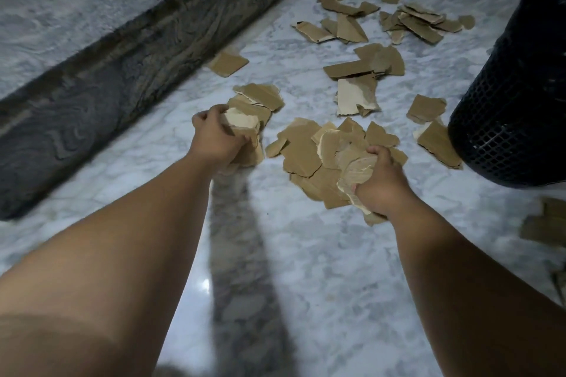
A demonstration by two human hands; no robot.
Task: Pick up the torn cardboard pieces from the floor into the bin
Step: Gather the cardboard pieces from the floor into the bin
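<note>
The left hand (214,135) is clenched on a wad of cardboard pieces (251,110) at centre frame; the right hand (379,184) grips another bunch (321,159) from the pile beside it. More scraps (364,67) litter the floor (306,254) toward the upper right. Both fistfuls should be squeezed tight and carried over the bin (514,119) at right before release.

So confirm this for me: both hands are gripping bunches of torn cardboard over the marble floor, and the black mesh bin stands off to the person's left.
One thing is wrong: the black mesh bin stands to the person's right, not left, as the head view shows. The rest holds: the left hand and the right hand each grip a bunch of torn cardboard over the marble floor.
</note>
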